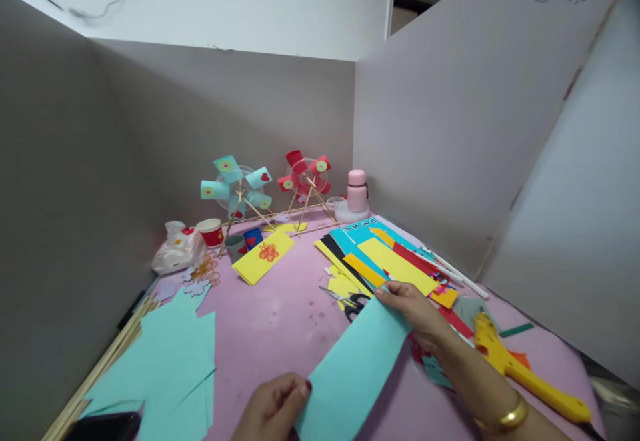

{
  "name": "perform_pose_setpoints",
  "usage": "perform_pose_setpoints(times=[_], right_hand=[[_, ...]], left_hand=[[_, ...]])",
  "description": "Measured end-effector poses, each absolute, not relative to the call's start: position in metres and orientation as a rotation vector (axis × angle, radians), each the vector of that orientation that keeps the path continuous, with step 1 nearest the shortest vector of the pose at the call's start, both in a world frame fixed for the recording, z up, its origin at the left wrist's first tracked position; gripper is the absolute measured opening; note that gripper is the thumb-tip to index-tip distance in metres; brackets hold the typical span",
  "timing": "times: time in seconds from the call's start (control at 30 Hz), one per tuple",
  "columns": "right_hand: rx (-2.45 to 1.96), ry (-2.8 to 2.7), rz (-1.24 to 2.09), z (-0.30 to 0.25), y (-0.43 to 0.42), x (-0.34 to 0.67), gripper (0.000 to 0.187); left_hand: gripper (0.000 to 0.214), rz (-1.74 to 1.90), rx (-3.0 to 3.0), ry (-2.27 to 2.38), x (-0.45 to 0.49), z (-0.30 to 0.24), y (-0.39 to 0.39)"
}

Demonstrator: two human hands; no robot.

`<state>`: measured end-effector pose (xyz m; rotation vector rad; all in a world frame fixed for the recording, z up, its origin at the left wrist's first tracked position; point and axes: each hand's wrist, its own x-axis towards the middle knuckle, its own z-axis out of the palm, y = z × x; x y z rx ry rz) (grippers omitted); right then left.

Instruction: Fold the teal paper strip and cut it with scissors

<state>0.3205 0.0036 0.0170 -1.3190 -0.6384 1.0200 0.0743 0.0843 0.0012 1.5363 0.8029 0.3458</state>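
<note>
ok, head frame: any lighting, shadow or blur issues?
Head view: left partition darker than right partition; soft shadow on the table beside the turquoise sheet; top-right image corner falls dark; left hand and right hand show no obvious motion blur.

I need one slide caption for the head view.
Left hand and right hand hold a turquoise paper strip over a pink table, a turquoise paper wheel and a red paper wheel behind.

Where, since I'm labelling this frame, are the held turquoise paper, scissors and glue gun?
Held turquoise paper (356, 369), head view: the sheet's middle.
Scissors (349, 301), head view: near the pivot.
Yellow glue gun (530, 378), head view: its handle.
</note>
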Motion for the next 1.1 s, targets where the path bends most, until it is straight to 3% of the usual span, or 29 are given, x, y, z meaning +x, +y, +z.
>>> perform_pose_setpoints(times=[0.43, 0.6, 0.73, 0.87, 1.0, 1.1], right_hand=[[-1.25, -0.551, 1.12, 0.011, 0.005, 0.307, 0.036], [-1.341, -0.707, 1.135, 0.009, 0.003, 0.313, 0.03], [-1.441, -0.902, 0.964, 0.01, 0.003, 0.313, 0.031], [-1.476, -1.166, 0.775, 0.015, -0.004, 0.294, 0.042], [-1.522, -1.518, 0.815, 0.014, -0.008, 0.279, 0.017], [-1.525, -1.468, 0.903, 0.011, -0.005, 0.279, 0.029]], left_hand=[[0.042, 0.837, 1.121, 1.035, 0.054, 0.013, 0.105], [0.038, 0.876, 1.091, 1.046, 0.047, 0.021, 0.106], [0.04, 0.834, 1.179, 1.024, 0.047, 0.021, 0.107], [0.047, 0.726, 1.269, 0.974, 0.051, 0.02, 0.103], [0.044, 0.693, 1.312, 0.981, 0.052, 0.027, 0.095], [0.046, 0.701, 1.342, 0.96, 0.052, 0.034, 0.09]])
